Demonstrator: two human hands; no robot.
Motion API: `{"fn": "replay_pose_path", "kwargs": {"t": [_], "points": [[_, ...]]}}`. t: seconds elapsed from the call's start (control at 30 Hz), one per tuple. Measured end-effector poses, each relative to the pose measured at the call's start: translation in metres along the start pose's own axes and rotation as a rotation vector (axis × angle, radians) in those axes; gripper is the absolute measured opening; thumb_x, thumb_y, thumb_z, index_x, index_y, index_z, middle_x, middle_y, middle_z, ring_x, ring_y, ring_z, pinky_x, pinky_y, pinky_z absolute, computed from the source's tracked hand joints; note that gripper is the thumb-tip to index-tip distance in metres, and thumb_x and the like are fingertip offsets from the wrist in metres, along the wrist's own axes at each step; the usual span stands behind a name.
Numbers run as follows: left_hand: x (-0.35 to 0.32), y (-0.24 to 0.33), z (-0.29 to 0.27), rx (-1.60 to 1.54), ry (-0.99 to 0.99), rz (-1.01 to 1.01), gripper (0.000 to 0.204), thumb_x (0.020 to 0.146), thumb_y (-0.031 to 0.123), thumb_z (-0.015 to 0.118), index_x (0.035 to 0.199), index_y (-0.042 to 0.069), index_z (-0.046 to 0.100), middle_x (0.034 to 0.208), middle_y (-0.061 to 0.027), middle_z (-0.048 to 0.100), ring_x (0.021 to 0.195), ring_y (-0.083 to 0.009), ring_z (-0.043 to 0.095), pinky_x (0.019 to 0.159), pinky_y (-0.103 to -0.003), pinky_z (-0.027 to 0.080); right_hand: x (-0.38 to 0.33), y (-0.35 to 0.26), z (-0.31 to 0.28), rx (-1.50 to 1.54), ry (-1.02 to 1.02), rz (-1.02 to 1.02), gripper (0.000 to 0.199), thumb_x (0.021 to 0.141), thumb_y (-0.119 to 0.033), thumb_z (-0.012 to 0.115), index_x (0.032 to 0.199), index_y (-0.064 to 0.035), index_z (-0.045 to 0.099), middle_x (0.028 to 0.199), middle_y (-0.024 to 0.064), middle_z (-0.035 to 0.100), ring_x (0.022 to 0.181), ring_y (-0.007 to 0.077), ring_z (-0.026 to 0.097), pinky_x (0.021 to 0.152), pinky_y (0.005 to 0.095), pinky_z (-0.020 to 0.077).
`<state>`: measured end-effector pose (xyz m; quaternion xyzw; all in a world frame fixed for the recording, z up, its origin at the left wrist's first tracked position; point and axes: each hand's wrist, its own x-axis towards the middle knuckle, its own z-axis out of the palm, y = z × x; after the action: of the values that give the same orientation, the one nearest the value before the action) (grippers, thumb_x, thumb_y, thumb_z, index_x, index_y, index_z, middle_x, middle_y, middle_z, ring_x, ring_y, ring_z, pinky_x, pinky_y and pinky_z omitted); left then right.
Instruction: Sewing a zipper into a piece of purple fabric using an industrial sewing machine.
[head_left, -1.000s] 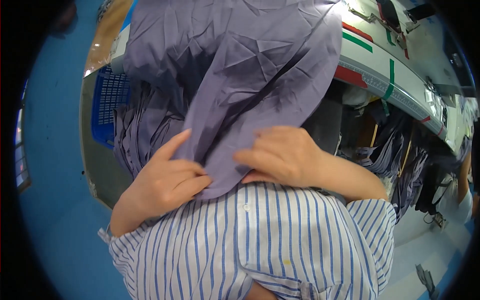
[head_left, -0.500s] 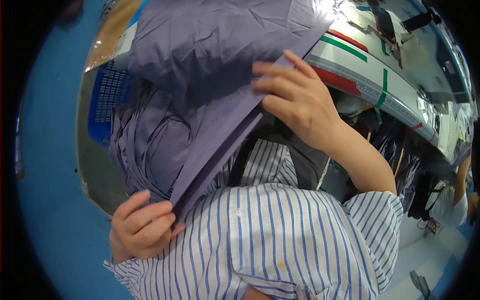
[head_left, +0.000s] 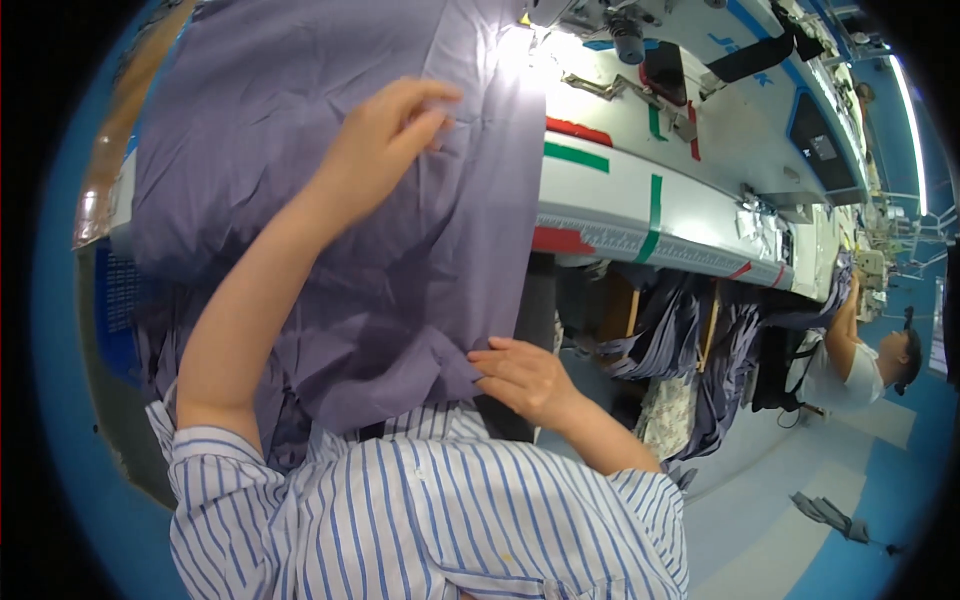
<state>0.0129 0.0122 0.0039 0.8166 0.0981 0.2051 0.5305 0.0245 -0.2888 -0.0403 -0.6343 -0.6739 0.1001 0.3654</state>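
A wide sheet of purple fabric (head_left: 330, 130) covers the left of the work surface and hangs over its near edge toward my lap. Its straight right edge runs away from me toward the lit sewing machine head (head_left: 628, 40). My left hand (head_left: 395, 130) is over the upper part of the fabric, fingers bent and thumb apart, with nothing visible in them. Whether it touches the cloth is hard to tell. Close to my body, my right hand (head_left: 525, 380) pinches the fabric's right edge; its thumb is hidden.
A ruler strip (head_left: 610, 240) with red and green tape edges the machine table. A blue plastic basket (head_left: 118, 300) stands at the left, partly under the cloth. Bundled dark purple cloth (head_left: 670, 320) hangs below the table. Another person (head_left: 850, 350) works at the far right.
My left hand has gone from the fabric's near corner up over the cloth. My right hand has come down to the near edge. The slanted fabric edge now runs nearly straight away from me.
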Motion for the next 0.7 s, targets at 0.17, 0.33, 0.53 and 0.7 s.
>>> {"fn": "replay_pose_path", "kwargs": {"t": [0.17, 0.33, 0.53, 0.7], "points": [[0.126, -0.054, 0.021, 0.254, 0.079, -0.012, 0.036, 0.095, 0.020, 0.055, 0.125, 0.001, 0.056, 0.121, -0.0145, 0.059, 0.108, -0.0229, 0.059, 0.092, -0.034, 0.046, 0.009, 0.018, -0.008, 0.035, 0.000, 0.005, 0.015, 0.068, -0.004, 0.069, 0.082, 0.0010, 0.067, 0.094, 0.0133, 0.068, 0.095, 0.0266, 0.067, 0.091, 0.0403, 0.0536], [0.161, -0.068, 0.018, 0.374, 0.261, 0.123, 0.022, 0.084, 0.024, 0.066, 0.093, 0.003, 0.063, 0.115, -0.0193, 0.062, 0.103, -0.0350, 0.063, 0.085, -0.041, 0.049, 0.022, 0.035, -0.015, 0.096, -0.018, -0.024, 0.015, 0.070, -0.006, 0.068, 0.083, 0.0012, 0.067, 0.097, 0.0142, 0.068, 0.098, 0.0267, 0.067, 0.093, 0.0402, 0.0528], [0.185, -0.068, 0.011, -0.113, 0.374, 0.611, 0.033, 0.078, 0.027, 0.071, 0.104, 0.006, 0.069, 0.111, -0.0162, 0.066, 0.087, -0.0286, 0.068, 0.076, -0.036, 0.053, 0.038, 0.053, -0.026, 0.096, -0.038, -0.077, 0.017, 0.068, -0.007, 0.067, 0.083, 0.0021, 0.067, 0.099, 0.0169, 0.068, 0.102, 0.0276, 0.066, 0.094, 0.0410, 0.0534], [0.194, -0.059, 0.001, 0.572, 0.224, 0.090, 0.028, 0.073, 0.030, 0.075, 0.090, 0.007, 0.071, 0.091, -0.0120, 0.071, 0.081, -0.0280, 0.069, 0.070, -0.036, 0.053, 0.049, 0.055, -0.032, 0.141, -0.033, -0.091, 0.015, 0.069, -0.006, 0.068, 0.082, 0.0021, 0.066, 0.102, 0.0181, 0.067, 0.102, 0.0284, 0.066, 0.094, 0.0419, 0.0533]]}}
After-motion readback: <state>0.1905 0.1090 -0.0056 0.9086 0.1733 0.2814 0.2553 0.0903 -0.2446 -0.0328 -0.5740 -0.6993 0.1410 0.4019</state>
